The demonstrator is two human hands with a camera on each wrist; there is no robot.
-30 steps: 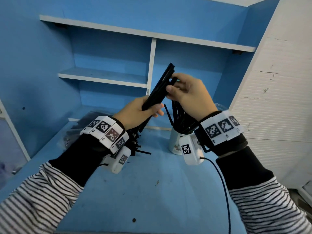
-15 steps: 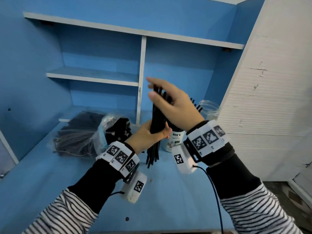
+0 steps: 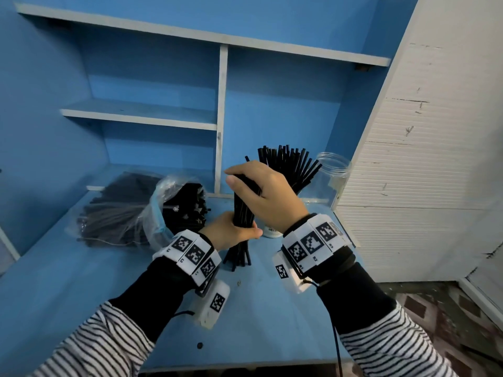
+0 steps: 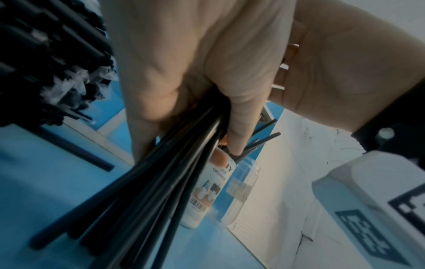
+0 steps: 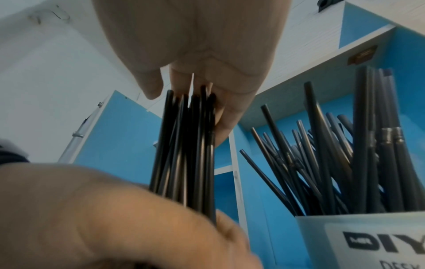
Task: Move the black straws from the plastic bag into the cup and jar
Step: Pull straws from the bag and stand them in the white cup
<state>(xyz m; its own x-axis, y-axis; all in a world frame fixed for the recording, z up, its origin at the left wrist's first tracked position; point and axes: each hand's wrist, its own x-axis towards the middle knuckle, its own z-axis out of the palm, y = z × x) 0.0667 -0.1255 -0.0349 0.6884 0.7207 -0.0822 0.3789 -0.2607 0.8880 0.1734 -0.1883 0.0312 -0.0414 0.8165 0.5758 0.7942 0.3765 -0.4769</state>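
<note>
Just left of the cup (image 3: 271,232), my left hand (image 3: 231,233) is wrapped tight round the lower part of an upright bundle of black straws (image 3: 243,213) while my right hand (image 3: 268,195) clasps its top, the jar (image 3: 334,176) just right of the cup, the plastic bag (image 3: 152,213) well to its left.

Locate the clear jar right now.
In the head view, the clear jar stands at the far right of the desk, against the white panel, just right of the straw-filled cup.
</note>
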